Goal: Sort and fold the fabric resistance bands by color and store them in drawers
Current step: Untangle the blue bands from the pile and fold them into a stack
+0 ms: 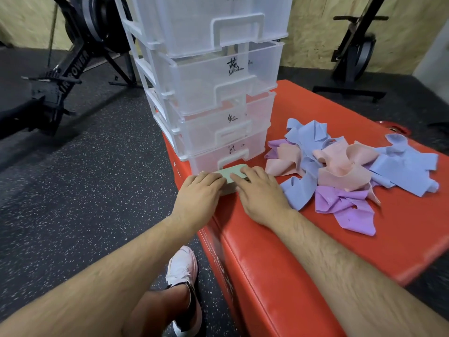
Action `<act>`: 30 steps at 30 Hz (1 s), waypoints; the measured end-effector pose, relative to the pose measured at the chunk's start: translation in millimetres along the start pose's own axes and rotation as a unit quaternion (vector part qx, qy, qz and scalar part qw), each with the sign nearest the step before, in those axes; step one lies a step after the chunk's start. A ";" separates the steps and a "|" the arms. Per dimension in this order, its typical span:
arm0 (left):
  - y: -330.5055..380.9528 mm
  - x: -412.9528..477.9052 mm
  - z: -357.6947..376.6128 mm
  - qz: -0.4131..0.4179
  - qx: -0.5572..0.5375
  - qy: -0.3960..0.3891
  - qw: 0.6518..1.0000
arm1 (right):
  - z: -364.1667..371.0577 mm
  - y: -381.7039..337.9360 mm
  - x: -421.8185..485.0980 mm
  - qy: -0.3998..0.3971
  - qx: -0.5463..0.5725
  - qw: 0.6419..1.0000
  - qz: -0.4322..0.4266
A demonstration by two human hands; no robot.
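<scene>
While left hand [198, 192] and right hand [262, 193] press, fingers straight, on folded green band [229, 169] (before bottom drawer [206, 159]), unsorted bands [340, 166] lie beside on red box [315, 251].

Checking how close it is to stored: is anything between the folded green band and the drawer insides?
Yes. All visible drawers are shut, so a closed front blocks the way; the bottom drawer sits directly behind the green band. The left hand and right hand rest on the band, nothing between.

hands: left hand [199, 192]; right hand [261, 193] | flat on folded green band [230, 173] | behind: drawer stack [218, 98]; right: loose bands [340, 171]
</scene>
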State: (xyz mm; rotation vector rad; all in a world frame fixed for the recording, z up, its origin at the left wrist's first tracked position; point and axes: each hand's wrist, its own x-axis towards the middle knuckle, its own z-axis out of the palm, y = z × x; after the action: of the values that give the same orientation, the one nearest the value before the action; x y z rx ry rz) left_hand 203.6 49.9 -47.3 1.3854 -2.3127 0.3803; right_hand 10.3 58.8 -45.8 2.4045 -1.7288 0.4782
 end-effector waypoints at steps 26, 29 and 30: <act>139.3 68.2 2.1 0.076 -0.120 -0.184 0.973 | -80.3 79.5 -104.3 0.006 -0.046 0.993 0.105; 149.8 70.9 10.1 0.075 -0.137 -0.251 0.955 | -86.2 91.7 -120.0 -0.010 -0.042 0.993 0.111; 151.6 71.5 10.6 0.073 -0.157 -0.252 0.952 | -87.9 94.0 -123.3 -0.013 -0.044 0.993 0.111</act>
State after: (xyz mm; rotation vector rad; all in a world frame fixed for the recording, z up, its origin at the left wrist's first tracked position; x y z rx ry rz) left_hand 37.5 61.1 -25.1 1.2584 -2.7351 -0.3350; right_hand -129.0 164.5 -11.1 2.1801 -1.9974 0.3888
